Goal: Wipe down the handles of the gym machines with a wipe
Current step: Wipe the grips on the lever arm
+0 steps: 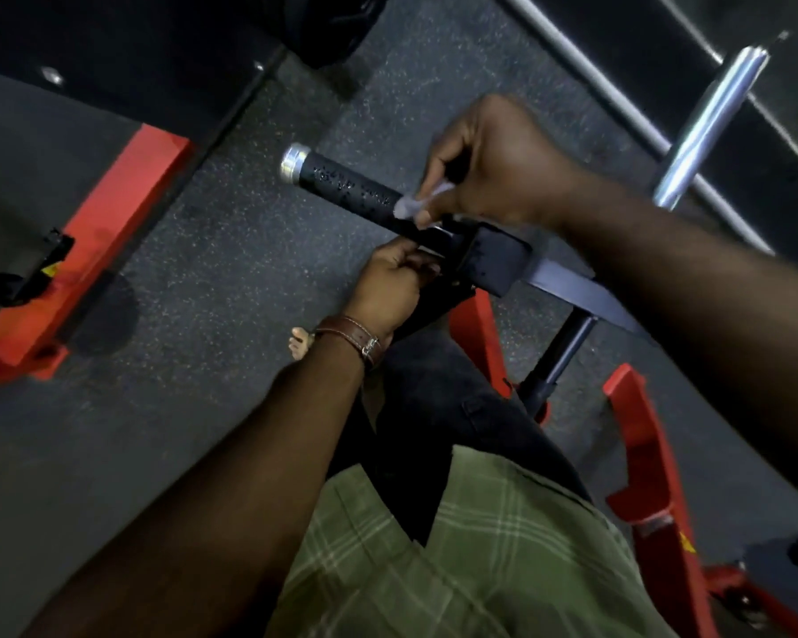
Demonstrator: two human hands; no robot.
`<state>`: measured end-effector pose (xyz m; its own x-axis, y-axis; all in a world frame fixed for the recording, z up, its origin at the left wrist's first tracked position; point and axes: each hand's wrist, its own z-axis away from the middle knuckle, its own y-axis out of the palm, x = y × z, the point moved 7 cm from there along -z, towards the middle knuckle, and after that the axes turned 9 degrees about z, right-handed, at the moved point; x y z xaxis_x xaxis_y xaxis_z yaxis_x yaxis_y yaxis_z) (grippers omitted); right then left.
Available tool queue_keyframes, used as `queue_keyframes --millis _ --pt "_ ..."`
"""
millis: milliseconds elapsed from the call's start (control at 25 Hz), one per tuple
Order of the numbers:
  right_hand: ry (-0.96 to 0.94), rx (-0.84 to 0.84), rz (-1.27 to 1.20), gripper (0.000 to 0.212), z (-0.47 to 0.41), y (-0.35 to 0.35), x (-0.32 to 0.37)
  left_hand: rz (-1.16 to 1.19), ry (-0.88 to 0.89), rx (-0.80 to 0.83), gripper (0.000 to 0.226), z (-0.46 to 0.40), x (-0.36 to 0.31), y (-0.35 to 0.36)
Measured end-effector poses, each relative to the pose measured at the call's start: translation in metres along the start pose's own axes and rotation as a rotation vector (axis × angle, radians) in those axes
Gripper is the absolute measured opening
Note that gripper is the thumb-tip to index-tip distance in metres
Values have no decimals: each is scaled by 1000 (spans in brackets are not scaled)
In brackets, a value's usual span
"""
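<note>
Both hands are seen from above by the head camera. A small white wipe [418, 204] is pinched in the curled fingers of the right hand [494, 163] and pressed against the inner end of a black textured handle [346, 188], whose silver cap points away from that hand. Just below, the black bracket [489, 257] at the handle's base is gripped by the left hand [390, 283]. For a thorough clean, the wipe is best wrapped around the grip and drawn steadily toward the cap, while the machine is steadied by the left hand.
</note>
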<state>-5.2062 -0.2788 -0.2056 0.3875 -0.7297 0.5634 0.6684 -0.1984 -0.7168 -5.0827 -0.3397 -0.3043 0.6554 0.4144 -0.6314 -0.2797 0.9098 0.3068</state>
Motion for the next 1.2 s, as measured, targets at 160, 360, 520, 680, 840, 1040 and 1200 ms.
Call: queue_keyframes --millis 160,360,520,680,840,1040,1200 --pt "-43 16 -60 23 -20 7 5 -16 13 -20 31 0 -4 0" --pt "61 176 -122 21 -12 7 -22 72 -4 -40 31 1 -3 -3" --pt "16 170 -138 18 -24 8 -5 103 8 -1 36 5 -5 -4" --pt "-109 365 220 15 -1 -2 7 61 11 26 26 6 -4 -8" --pt "-322 144 566 14 4 31 47 54 35 -14 35 9 -8 -7" --pt "-383 8 824 18 35 48 60 68 46 -18 62 15 -5 -9" --pt "-481 -135 567 16 0 30 58 125 24 5 40 9 5 -15"
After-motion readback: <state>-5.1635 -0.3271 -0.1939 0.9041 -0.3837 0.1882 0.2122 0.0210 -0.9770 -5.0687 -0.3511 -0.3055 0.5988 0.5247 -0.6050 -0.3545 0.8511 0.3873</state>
